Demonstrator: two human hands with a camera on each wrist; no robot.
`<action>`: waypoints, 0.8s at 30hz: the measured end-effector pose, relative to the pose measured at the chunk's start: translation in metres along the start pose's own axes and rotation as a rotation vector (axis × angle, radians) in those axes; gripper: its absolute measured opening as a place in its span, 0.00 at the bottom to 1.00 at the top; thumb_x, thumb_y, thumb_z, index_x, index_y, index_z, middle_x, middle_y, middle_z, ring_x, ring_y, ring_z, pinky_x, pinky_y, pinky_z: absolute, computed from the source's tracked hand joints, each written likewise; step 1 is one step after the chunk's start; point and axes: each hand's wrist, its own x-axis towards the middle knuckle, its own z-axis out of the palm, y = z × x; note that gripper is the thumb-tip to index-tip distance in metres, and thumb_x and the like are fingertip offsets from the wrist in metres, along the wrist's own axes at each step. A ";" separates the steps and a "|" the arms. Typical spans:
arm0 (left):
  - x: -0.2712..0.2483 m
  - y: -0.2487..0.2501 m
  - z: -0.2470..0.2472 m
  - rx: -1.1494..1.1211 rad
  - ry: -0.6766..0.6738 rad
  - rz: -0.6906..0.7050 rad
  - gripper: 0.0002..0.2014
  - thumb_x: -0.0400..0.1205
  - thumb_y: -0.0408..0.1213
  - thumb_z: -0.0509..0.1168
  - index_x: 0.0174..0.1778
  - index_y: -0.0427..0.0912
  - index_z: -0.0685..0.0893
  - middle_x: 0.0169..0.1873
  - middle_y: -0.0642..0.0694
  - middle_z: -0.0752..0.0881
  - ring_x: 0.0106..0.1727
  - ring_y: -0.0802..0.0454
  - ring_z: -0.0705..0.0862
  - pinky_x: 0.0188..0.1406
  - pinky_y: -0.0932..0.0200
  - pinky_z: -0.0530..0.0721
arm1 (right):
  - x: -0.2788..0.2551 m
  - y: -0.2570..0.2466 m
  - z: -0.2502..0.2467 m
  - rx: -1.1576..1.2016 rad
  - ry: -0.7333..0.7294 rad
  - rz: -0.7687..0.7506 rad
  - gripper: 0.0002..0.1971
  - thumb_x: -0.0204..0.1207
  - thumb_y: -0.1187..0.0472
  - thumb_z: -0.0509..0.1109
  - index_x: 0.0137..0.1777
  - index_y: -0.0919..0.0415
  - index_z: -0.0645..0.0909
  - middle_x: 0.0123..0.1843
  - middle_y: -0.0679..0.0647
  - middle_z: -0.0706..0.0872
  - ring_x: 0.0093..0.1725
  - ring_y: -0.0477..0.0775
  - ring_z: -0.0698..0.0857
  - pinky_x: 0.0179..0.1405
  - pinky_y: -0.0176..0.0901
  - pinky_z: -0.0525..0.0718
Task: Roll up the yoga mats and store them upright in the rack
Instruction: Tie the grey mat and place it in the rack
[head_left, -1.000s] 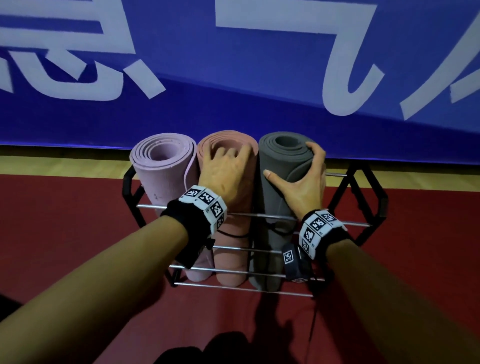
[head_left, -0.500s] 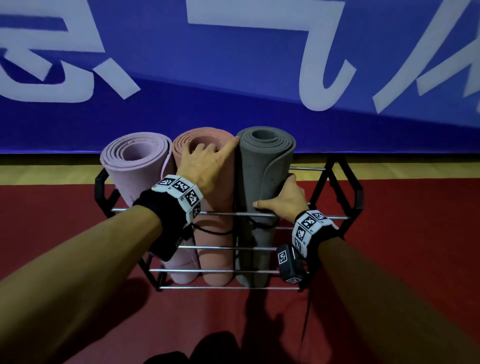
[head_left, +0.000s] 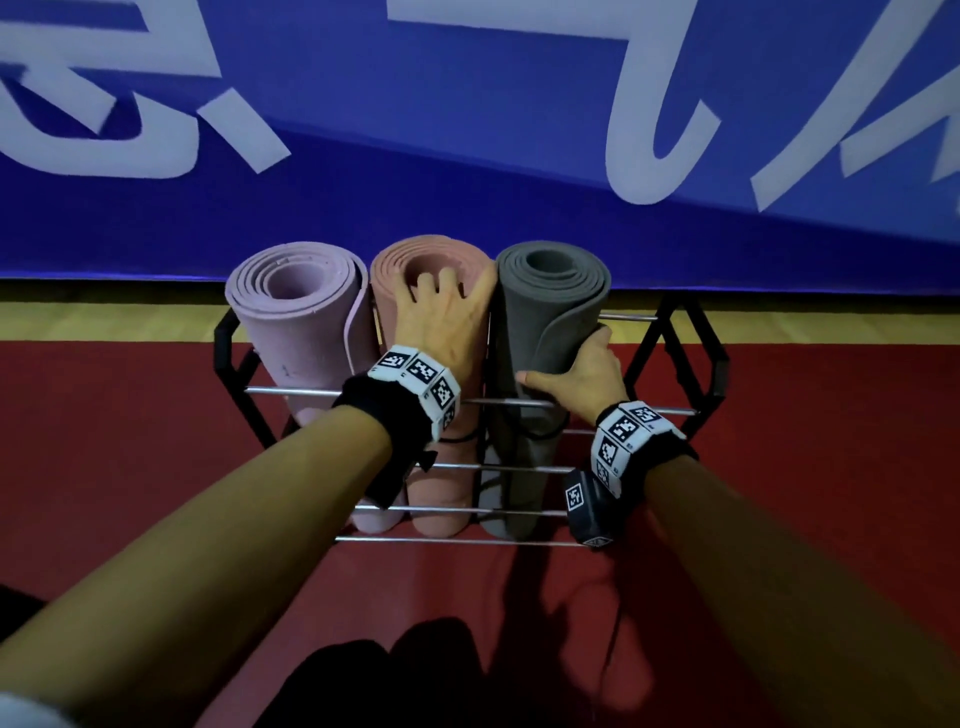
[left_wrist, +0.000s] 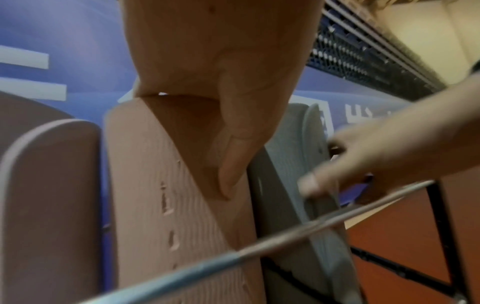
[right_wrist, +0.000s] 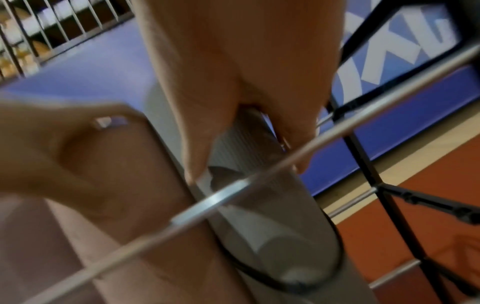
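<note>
R hand (head_left: 582, 371) slid down grey mat (head_left: 545, 332), grip curled round; L hand (head_left: 441, 332) seemingly flat on pink mat (head_left: 415, 280); 3 mats.

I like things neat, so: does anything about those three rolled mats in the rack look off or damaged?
Mostly tidy: all three stand upright, side by side. Two small things: the grey mat's outer flap has sprung loose where the right hand grips it, and the pink mat under the left hand shows a line of small nicks in its surface.
</note>
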 end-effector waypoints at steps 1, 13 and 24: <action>-0.001 -0.001 -0.001 0.006 -0.010 0.007 0.45 0.77 0.44 0.69 0.86 0.54 0.48 0.65 0.36 0.76 0.66 0.32 0.76 0.72 0.26 0.65 | -0.005 -0.003 -0.004 0.070 0.053 -0.057 0.58 0.59 0.51 0.90 0.82 0.62 0.55 0.78 0.64 0.73 0.78 0.66 0.72 0.72 0.52 0.74; -0.010 -0.002 0.003 -0.012 -0.004 0.008 0.47 0.77 0.43 0.71 0.86 0.56 0.48 0.66 0.41 0.76 0.67 0.35 0.75 0.75 0.27 0.63 | -0.015 -0.019 -0.013 -0.259 0.144 -0.355 0.40 0.75 0.63 0.77 0.84 0.52 0.62 0.87 0.67 0.54 0.84 0.73 0.60 0.82 0.61 0.66; -0.014 -0.009 0.004 -0.082 0.015 -0.024 0.46 0.76 0.44 0.71 0.85 0.61 0.49 0.65 0.39 0.75 0.71 0.35 0.72 0.76 0.19 0.51 | 0.001 -0.008 -0.016 0.007 0.058 -0.328 0.52 0.58 0.47 0.89 0.79 0.40 0.63 0.78 0.61 0.63 0.76 0.67 0.70 0.78 0.61 0.72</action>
